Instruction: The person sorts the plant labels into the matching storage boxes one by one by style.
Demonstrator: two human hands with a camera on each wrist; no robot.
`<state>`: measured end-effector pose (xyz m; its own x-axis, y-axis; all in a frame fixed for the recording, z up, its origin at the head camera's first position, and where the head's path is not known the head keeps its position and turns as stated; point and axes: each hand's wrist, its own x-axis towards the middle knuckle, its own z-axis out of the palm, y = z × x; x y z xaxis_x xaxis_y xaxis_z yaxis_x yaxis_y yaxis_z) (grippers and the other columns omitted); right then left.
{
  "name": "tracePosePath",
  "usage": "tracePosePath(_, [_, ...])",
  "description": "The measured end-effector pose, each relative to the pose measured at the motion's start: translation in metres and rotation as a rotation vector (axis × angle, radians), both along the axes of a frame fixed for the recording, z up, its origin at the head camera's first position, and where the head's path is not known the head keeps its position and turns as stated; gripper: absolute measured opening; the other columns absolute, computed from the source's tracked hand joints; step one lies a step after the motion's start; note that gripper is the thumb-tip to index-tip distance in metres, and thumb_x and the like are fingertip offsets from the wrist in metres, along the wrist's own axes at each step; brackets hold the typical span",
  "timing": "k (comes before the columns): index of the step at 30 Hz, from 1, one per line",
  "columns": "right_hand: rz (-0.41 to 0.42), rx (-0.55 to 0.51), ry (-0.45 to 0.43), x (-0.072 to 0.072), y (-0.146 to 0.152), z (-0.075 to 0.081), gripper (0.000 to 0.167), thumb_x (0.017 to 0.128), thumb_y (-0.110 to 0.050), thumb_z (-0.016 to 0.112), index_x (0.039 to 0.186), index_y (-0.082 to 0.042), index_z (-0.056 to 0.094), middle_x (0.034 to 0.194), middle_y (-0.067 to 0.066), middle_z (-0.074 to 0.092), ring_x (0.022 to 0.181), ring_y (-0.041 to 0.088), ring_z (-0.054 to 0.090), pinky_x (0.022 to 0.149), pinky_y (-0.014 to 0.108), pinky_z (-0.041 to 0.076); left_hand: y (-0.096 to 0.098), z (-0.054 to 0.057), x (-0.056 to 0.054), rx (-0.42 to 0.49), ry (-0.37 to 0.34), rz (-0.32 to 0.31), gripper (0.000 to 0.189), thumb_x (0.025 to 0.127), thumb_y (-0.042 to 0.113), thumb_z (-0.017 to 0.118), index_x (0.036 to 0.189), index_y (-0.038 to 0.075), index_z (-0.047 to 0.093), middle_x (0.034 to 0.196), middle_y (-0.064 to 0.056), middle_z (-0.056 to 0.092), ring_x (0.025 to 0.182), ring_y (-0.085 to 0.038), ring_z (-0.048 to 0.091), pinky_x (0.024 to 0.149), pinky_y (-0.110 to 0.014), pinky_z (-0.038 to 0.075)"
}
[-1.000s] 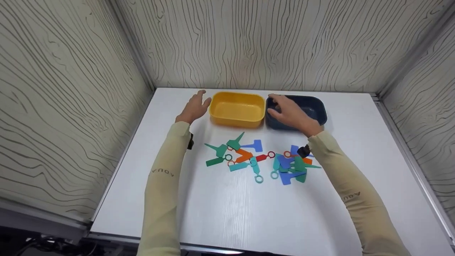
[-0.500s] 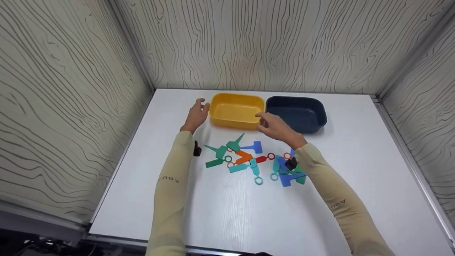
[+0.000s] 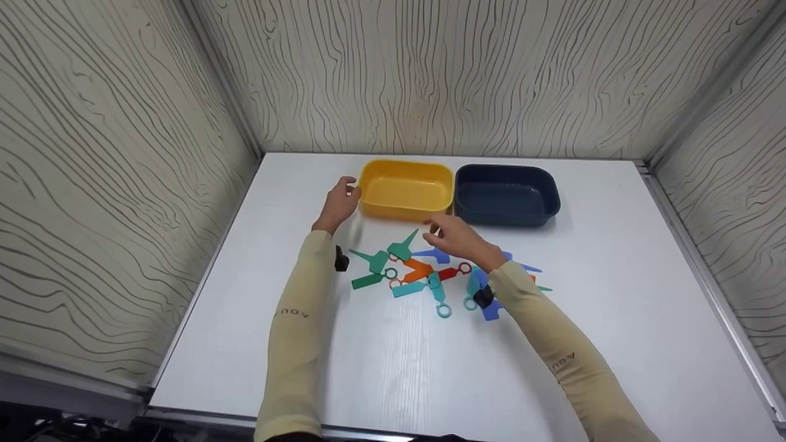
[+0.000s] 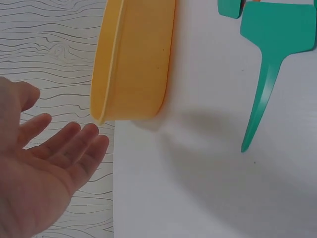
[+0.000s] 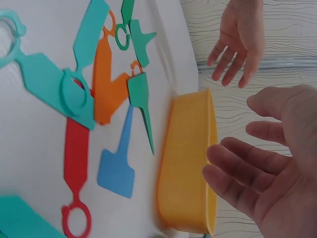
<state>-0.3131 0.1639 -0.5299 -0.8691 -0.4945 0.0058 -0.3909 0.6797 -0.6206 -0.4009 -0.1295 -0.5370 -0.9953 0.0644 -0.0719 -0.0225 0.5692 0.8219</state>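
Observation:
My left hand (image 3: 339, 202) hovers beside the left end of the yellow bin (image 3: 402, 212), fingers loosely bent and holding nothing. In front of that bin, my right hand (image 3: 460, 238) hangs over the loose tags, fingers relaxed and nothing in them. Below it lies a blue T-shaped plant tag (image 5: 116, 173), partly covered by the hand in the head view. Around this are green T-shaped plant tags (image 4: 280, 29), a red ring-ended tag (image 5: 77, 153), orange ring-ended tags (image 5: 102, 79) and teal ring-ended tags (image 5: 47, 84). My right forearm hides part of a second pile of tags.
A navy bin (image 3: 506, 215) stands right of the yellow one, close against it. Both sit near the back of the white table (image 3: 381, 368). Wood-patterned panels (image 3: 430, 80) enclose the table at the back and on both sides.
My right hand has moved left and nearer to me, from over the navy bin to over the tags before the yellow bin. My left hand has drawn back slightly, its fingers more bent.

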Motion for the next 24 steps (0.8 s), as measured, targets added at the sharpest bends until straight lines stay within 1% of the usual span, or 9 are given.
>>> tracePosePath(2, [0.001,-0.007,-0.008,0.001,-0.005,-0.005,0.038,0.097,-0.028,0.059,0.13,-0.008,0.057,0.112,0.01,0.066,0.095,0.025,0.063,0.086,0.039,0.056,-0.001,-0.001,0.001,-0.012,-0.013,-0.006,0.051,0.102,0.037,0.043,0.145,0.009,0.039,0.14,-0.016,0.052,0.126,-0.028,0.054,0.103,-0.044,0.046])
tracePosePath(6, [0.001,0.007,-0.017,0.001,-0.014,-0.013,0.037,0.097,-0.027,0.06,0.129,-0.008,0.058,0.111,0.01,0.066,0.094,0.025,0.062,0.084,0.039,0.056,0.0,-0.002,0.001,-0.048,-0.042,-0.032,0.05,0.102,0.036,0.045,0.146,0.012,0.039,0.143,-0.016,0.049,0.129,-0.028,0.051,0.105,-0.044,0.045])
tracePosePath(9, [0.012,0.029,-0.036,0.0,-0.021,-0.02,0.039,0.097,-0.027,0.06,0.13,-0.007,0.057,0.113,0.013,0.065,0.096,0.026,0.061,0.086,0.04,0.055,0.001,-0.001,0.0,-0.077,-0.048,-0.057,0.05,0.102,0.036,0.046,0.146,0.013,0.038,0.144,-0.015,0.047,0.13,-0.027,0.051,0.105,-0.043,0.045])
tracePosePath(13, [0.033,0.067,-0.041,-0.003,-0.028,-0.031,0.04,0.097,-0.026,0.06,0.13,-0.005,0.057,0.115,0.015,0.065,0.099,0.028,0.061,0.09,0.042,0.053,0.0,-0.004,-0.003,-0.097,-0.04,-0.075,0.05,0.102,0.032,0.047,0.146,0.01,0.038,0.143,-0.016,0.048,0.129,-0.028,0.052,0.105,-0.042,0.046])
tracePosePath(16, [0.024,0.088,-0.052,-0.005,-0.032,-0.039,0.039,0.096,-0.025,0.06,0.129,-0.005,0.058,0.114,0.014,0.065,0.1,0.028,0.06,0.091,0.043,0.052,-0.002,-0.009,-0.006,-0.098,-0.038,-0.074,0.048,0.102,0.029,0.048,0.145,0.009,0.04,0.141,-0.017,0.048,0.128,-0.029,0.052,0.104,-0.043,0.046])
tracePosePath(20, [-0.003,0.116,-0.079,-0.006,-0.037,-0.047,0.038,0.096,-0.026,0.06,0.128,-0.006,0.06,0.112,0.013,0.064,0.098,0.027,0.059,0.091,0.042,0.052,-0.005,-0.017,-0.009,-0.099,-0.038,-0.063,0.048,0.102,0.032,0.047,0.143,0.009,0.04,0.14,-0.017,0.049,0.127,-0.029,0.052,0.103,-0.043,0.046])
tracePosePath(24, [-0.002,0.156,-0.061,-0.006,-0.042,-0.054,0.037,0.096,-0.026,0.057,0.128,-0.007,0.061,0.108,0.011,0.063,0.093,0.024,0.058,0.087,0.041,0.051,-0.006,-0.023,-0.012,-0.089,-0.048,-0.045,0.05,0.103,0.037,0.046,0.144,0.009,0.04,0.141,-0.016,0.05,0.126,-0.028,0.052,0.103,-0.043,0.047])
